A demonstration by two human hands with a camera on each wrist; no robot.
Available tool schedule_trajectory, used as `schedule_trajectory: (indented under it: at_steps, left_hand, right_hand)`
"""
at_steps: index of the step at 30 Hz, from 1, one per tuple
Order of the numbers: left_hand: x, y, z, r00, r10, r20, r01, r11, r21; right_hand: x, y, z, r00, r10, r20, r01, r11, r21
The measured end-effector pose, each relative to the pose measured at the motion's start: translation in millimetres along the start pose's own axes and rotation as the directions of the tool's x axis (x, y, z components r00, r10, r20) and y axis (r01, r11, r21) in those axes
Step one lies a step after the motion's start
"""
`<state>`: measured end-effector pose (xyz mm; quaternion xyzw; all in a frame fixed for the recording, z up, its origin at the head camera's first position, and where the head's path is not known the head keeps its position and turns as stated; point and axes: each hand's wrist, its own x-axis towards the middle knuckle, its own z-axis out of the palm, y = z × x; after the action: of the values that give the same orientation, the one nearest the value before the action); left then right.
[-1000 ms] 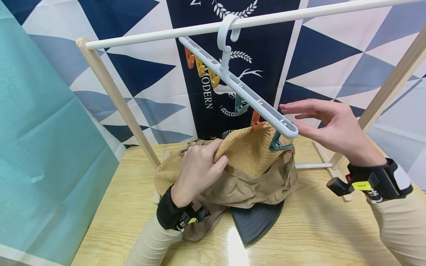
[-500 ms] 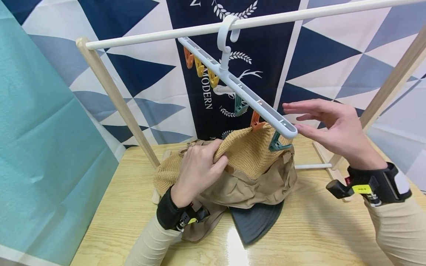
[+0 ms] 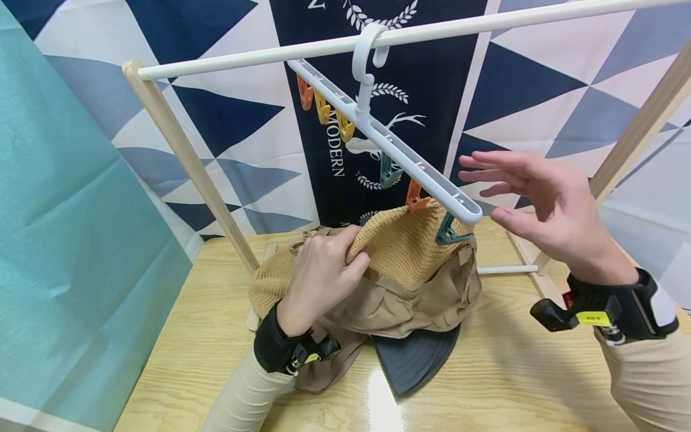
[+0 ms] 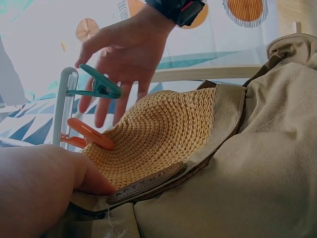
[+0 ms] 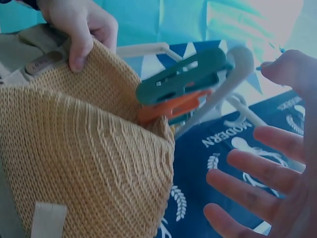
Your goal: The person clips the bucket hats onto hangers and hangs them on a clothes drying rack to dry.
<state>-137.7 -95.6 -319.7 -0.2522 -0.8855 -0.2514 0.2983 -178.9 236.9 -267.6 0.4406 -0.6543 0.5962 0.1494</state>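
My left hand (image 3: 324, 273) pinches the edge of a tan woven sun hat (image 3: 405, 252) between thumb and fingers. Khaki fabric (image 3: 394, 306) is joined to the hat and hangs below it. An orange clip (image 4: 89, 134) on the pale clip hanger (image 3: 426, 180) bites the hat's edge. At the hanger's near end, a teal clip (image 4: 101, 87) stands above the weave and appears apart from it in the left wrist view. My right hand (image 3: 556, 210) is held up right of the hanger's end, fingers spread, touching nothing. A leather-like label (image 4: 146, 183) lies beside my left fingertip.
The hanger hooks over a white rod (image 3: 259, 58) between wooden posts (image 3: 183, 156). More clips, orange, yellow and teal (image 3: 390, 171), hang farther back. A dark brimmed piece (image 3: 418, 360) lies under the fabric on the wooden table (image 3: 502, 372). Patterned cloth hangs behind.
My right hand has drawn away from the hanger's end toward the right, and its thumb and fingers have spread wider. The left hand keeps its hold on the hat, nearly still.
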Motion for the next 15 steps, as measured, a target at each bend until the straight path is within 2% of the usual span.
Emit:
schedule_trajectory:
  at_steps: [9,15]
  left_hand:
    - [0.8,-0.4,0.7,1.000,0.003,-0.001,-0.003,1.000,-0.002]
    - [0.5,-0.4,1.1,1.000,0.002,0.000,-0.002,1.000,0.004]
  right_hand:
    - [0.6,-15,15,0.999,-0.034,-0.001,0.034,0.998,-0.056]
    - [3.9,-21,23,1.000,0.002,0.014,0.000,0.989,-0.151]
